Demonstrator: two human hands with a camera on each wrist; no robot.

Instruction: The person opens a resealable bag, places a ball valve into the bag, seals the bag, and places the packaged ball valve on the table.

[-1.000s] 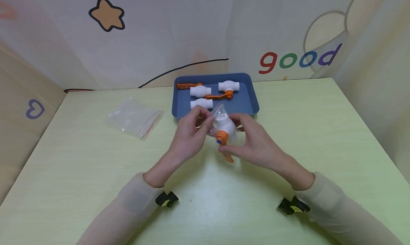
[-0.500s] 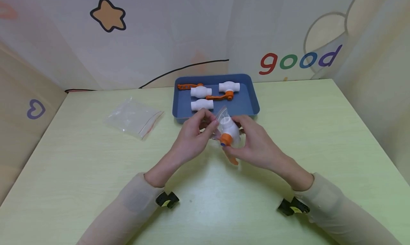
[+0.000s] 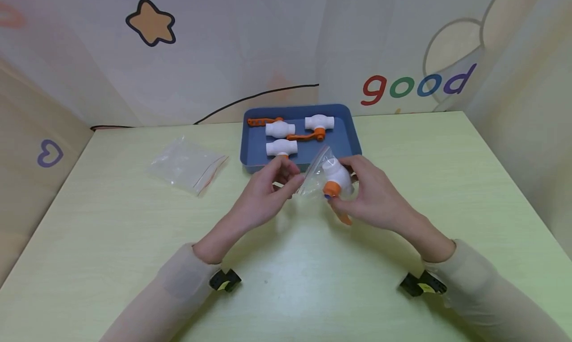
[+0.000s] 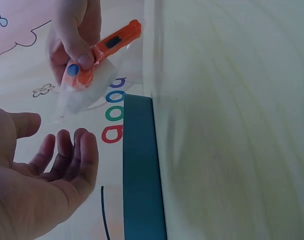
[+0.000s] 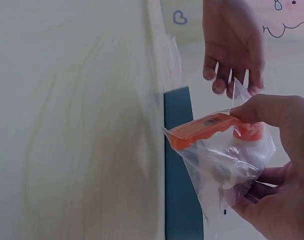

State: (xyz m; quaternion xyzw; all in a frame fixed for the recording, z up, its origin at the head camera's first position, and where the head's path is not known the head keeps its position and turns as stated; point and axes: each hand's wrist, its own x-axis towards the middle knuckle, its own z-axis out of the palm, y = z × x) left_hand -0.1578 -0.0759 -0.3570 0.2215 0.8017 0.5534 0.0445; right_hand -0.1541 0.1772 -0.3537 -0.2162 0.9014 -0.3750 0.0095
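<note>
My right hand point(image 3: 373, 195) grips a white ball valve point(image 3: 338, 174) with an orange lever handle point(image 5: 204, 129) and a blue cap, all inside a clear zip bag point(image 3: 316, 177). The thumb presses near the handle's hub while the other fingers curl behind the white body. Left of the bag's zip edge is my left hand point(image 3: 267, 190). In the left wrist view its thumb and loosely bent fingers stand apart, holding nothing, with a gap to the bagged valve.
Behind the hands sits a blue tray point(image 3: 346, 153) with several white valves point(image 3: 319, 122) with orange handles. To the left on the pale table point(image 3: 286, 302) lies another clear zip bag point(image 3: 185, 163). A printed curtain point(image 3: 250, 39) hangs at the back.
The right hand has moved right with the bagged valve. My left hand has let go of the bag's edge, and the two hands are farther apart.
</note>
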